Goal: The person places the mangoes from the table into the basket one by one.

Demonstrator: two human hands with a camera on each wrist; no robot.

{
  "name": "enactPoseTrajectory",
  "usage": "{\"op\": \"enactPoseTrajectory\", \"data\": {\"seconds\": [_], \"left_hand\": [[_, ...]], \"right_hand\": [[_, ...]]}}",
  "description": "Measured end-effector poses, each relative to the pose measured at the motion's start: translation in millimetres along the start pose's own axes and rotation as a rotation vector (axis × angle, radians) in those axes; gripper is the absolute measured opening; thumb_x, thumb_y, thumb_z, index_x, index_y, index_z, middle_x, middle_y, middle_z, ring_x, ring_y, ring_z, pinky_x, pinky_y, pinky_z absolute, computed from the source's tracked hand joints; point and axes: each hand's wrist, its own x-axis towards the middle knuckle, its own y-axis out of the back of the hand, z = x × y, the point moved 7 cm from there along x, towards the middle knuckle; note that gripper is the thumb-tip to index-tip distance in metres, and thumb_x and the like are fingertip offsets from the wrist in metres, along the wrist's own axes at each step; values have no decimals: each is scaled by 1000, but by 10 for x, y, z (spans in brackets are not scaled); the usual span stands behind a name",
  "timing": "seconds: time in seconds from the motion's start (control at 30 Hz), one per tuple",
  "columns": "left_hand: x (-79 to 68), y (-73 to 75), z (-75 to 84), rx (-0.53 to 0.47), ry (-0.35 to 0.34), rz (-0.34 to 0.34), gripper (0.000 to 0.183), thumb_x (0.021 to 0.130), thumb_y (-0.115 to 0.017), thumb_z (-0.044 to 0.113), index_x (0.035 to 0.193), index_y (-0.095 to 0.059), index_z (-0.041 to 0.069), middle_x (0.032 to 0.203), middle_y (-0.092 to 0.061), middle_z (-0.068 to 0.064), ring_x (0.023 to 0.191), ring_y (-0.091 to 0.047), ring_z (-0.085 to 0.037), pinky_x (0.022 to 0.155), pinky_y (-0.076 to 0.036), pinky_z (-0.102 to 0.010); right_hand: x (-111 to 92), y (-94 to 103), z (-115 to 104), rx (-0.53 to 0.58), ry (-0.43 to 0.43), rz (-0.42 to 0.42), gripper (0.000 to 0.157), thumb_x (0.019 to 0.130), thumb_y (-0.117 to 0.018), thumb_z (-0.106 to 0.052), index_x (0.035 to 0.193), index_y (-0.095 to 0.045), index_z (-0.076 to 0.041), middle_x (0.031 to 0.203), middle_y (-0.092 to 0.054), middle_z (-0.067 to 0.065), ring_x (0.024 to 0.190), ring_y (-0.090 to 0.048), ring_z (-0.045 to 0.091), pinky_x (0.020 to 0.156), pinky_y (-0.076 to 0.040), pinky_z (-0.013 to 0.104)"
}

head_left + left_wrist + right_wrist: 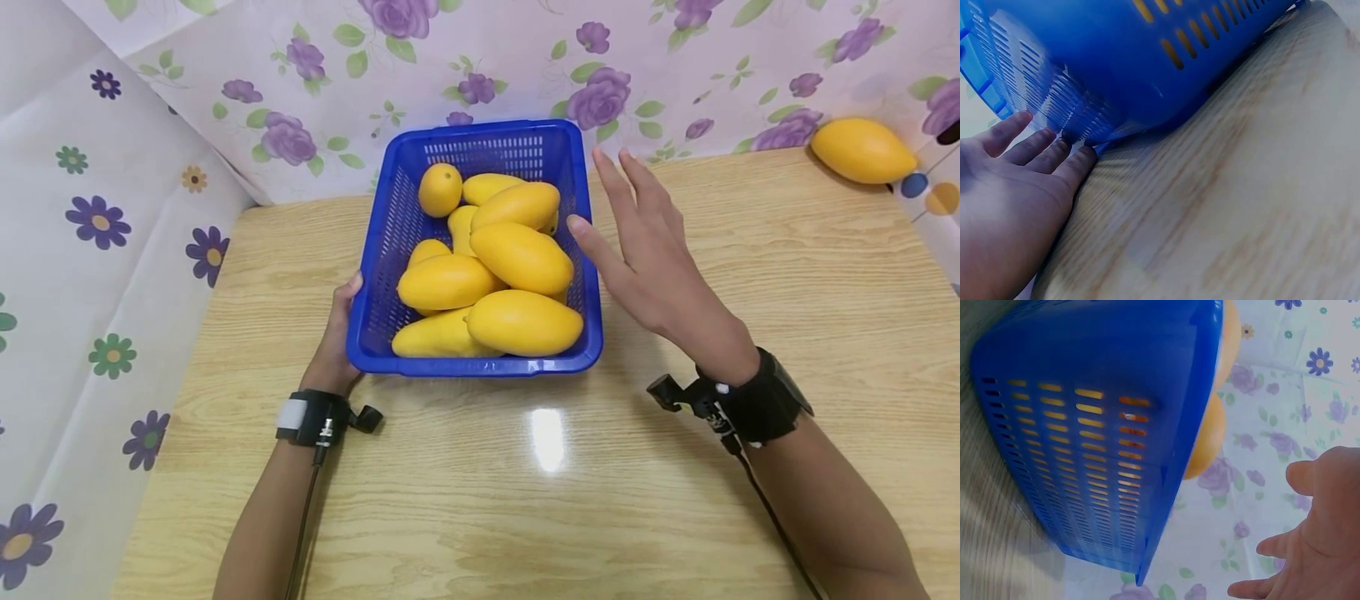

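Observation:
A blue plastic basket [474, 366] with slotted sides stands on the table, holding several yellow mangoes [525, 322]. At its left side is my left hand [336, 346], the thumb showing by the rim in the head view. The left wrist view has that hand [1019, 194] with its fingers stretched out and their tips against the basket's slotted wall [1072, 100]. To the right of the basket, my right hand [651, 254] is raised with fingers spread and nothing in it. In the right wrist view, a gap separates this hand [1319, 534] from the basket [1085, 462].
Another mango [862, 151] lies at the far right corner of the wooden table [480, 508]. Flower-printed sheeting [480, 58] covers the wall behind the basket, and more flowered sheeting [67, 275] rises along the left side. Each wrist wears a strapped camera with a cable.

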Motion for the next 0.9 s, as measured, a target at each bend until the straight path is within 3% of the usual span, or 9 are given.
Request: {"op": "enactPoseTrajectory", "data": {"seconds": [0.37, 0.6, 0.9], "left_hand": [[-7, -19, 17, 14, -14, -7, 69, 97, -40, 56, 157, -28, 25, 151, -37, -12, 126, -46, -23, 104, -41, -40], [-1, -27, 18, 8, -23, -23, 69, 98, -39, 56, 157, -28, 22, 151, -37, -11, 127, -45, -22, 105, -40, -41], [0, -14, 7, -6, -1, -24, 72, 96, -41, 58, 157, -29, 21, 147, -42, -10, 121, -48, -20, 101, -43, -38]], "right_hand": [[9, 175, 74, 20, -21, 46, 67, 103, -38, -45, 161, -7, -30, 165, -4, 9, 150, 1, 25, 115, 3, 55], [16, 298, 168, 45, -77, 63, 67, 103, -38, -43, 160, -6, -32, 166, -2, 6, 150, 3, 21, 115, 6, 53], [5, 443, 227, 77, -93, 84, 66, 104, -38, -40, 161, -6, -28, 166, -2, 4, 150, 5, 17, 115, 10, 48]]}}
